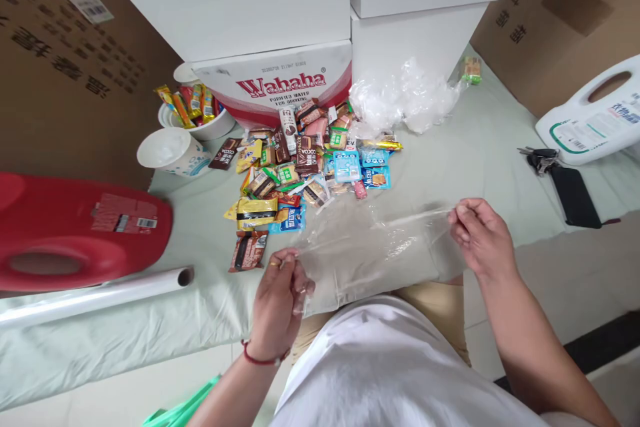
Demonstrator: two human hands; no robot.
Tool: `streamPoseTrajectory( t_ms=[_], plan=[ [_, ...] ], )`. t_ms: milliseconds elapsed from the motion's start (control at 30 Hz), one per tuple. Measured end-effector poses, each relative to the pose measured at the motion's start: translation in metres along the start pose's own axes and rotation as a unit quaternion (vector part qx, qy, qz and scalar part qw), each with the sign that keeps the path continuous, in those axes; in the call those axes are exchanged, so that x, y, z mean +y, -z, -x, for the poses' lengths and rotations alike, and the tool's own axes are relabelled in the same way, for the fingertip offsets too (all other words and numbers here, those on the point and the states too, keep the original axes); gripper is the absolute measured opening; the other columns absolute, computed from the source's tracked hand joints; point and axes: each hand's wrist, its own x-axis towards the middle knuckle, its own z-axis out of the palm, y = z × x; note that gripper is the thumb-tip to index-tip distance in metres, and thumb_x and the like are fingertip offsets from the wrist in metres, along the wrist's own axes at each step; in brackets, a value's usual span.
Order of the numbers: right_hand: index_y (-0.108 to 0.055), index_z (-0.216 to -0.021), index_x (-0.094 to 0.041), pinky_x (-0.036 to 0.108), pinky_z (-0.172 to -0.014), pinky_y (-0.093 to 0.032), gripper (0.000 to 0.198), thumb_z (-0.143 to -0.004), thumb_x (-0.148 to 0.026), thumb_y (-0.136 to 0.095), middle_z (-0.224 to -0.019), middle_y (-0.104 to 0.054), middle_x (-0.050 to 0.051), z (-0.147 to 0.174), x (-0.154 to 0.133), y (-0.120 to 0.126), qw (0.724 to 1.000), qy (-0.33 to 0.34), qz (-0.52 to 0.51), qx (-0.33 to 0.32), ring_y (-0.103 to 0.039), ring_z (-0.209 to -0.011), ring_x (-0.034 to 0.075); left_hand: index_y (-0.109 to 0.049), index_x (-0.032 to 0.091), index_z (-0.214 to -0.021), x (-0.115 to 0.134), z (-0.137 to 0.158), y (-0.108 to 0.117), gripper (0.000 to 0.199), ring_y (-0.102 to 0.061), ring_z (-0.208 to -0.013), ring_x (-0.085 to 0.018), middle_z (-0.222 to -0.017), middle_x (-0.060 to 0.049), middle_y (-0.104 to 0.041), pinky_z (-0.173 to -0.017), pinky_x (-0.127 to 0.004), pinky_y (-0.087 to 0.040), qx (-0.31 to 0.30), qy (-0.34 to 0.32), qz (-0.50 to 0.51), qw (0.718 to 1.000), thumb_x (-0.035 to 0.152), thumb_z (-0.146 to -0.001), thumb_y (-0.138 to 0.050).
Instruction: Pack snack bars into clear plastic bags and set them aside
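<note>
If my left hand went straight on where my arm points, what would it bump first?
Past the clear plastic it holds, your left hand would probably meet the blue packet first. It may pass above it, though; the height is hard to tell.

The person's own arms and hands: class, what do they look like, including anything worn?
The left hand wears what looks like a gold-coloured ring and a red wrist bracelet. The right hand looks unadorned. Both forearms are bare; the shirt is white.
</note>
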Motion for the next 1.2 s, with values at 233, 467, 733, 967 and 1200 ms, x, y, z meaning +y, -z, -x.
streamPoseTrajectory(
  t_ms=[233, 467, 733, 967, 1200],
  plan=[
    [-0.059, -0.083, -0.022, 0.027, -0.054, -0.034, 0.014, -0.085, -0.036, -0.063, -0.071, -0.067, 0.0, -0.085, 0.037, -0.041, 0.956, 0.021, 0.267, -0.122, -0.046, -0.056, 0.013, -0.06, 0.021, -0.103, -0.05, 0.037, 0.062, 0.041, -0.064, -0.081, -0.021, -0.093, -0.004, -0.063, -0.067, -0.032, -0.052, 0.087, -0.106, -0.335, 0.932, 0.043, -0.074, -0.079],
    [-0.06, -0.087, -0.021, 0.03, -0.072, -0.045, 0.015, -0.085, -0.035, -0.057, -0.074, -0.068, 0.001, -0.109, 0.022, -0.074, 0.904, 0.11, 0.328, -0.251, -0.06, -0.072, 0.017, -0.07, 0.024, -0.1, -0.011, 0.012, 0.021, 0.025, -0.068, -0.102, -0.024, -0.102, -0.008, -0.073, -0.09, -0.04, -0.055, -0.17, -0.443, -0.497, 0.727, 0.014, -0.092, -0.049],
    [-0.058, -0.121, -0.022, 0.032, -0.067, -0.052, 0.046, -0.091, -0.057, -0.06, -0.093, -0.072, 0.007, -0.119, 0.011, -0.024, 0.943, 0.094, 0.31, -0.08, -0.066, -0.085, 0.022, -0.061, 0.016, -0.143, -0.052, -0.077, -0.044, 0.047, -0.042, -0.151, -0.031, -0.16, -0.014, -0.051, -0.124, -0.057, -0.029, -0.135, -0.364, -0.669, 0.634, 0.032, -0.104, -0.041],
    [-0.06, -0.126, -0.018, 0.028, -0.057, -0.044, 0.066, -0.074, -0.054, -0.079, -0.074, -0.062, -0.004, -0.053, 0.043, -0.021, 0.94, 0.005, 0.323, -0.111, -0.056, -0.061, 0.015, -0.05, 0.019, -0.154, -0.061, -0.063, -0.037, 0.054, -0.032, -0.156, -0.032, -0.168, -0.012, -0.037, -0.127, -0.06, -0.02, -0.111, -0.375, -0.684, 0.616, 0.041, -0.106, -0.036],
    [-0.068, -0.098, -0.019, 0.025, -0.047, -0.037, 0.051, -0.066, -0.055, -0.084, -0.065, -0.058, -0.004, -0.066, 0.031, 0.016, 0.934, -0.091, 0.304, -0.164, -0.051, -0.052, 0.012, -0.046, 0.02, -0.157, -0.054, -0.071, -0.021, 0.059, -0.032, -0.157, -0.032, -0.17, -0.014, -0.031, -0.127, -0.061, -0.019, -0.1, -0.371, -0.692, 0.611, 0.046, -0.105, -0.04]
  ],
)
